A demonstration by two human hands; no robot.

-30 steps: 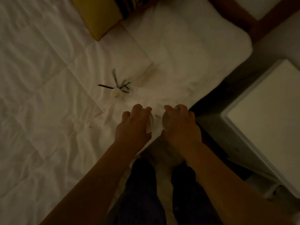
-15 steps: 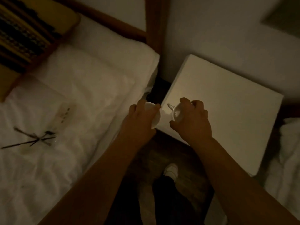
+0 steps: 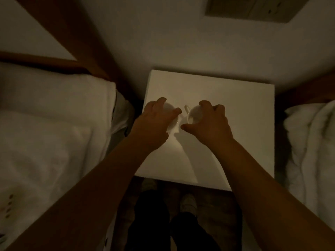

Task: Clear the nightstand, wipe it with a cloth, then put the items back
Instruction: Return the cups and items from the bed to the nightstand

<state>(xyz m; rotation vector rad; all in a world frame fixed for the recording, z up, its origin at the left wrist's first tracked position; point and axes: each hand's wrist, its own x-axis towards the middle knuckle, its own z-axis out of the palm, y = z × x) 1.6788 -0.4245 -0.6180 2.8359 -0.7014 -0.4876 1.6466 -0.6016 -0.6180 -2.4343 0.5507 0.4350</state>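
**Two cups held over nightstand**

Head view: our left hand (image 3: 154,122) gripped a white cup (image 3: 172,115) from above, fingers curled round it. Our right hand (image 3: 208,124) gripped a second white cup (image 3: 194,115), handle toward the left hand. Both were over the nightstand (image 3: 235,124); contact with it unclear. Bed (image 3: 54,133) lay left of the left hand.
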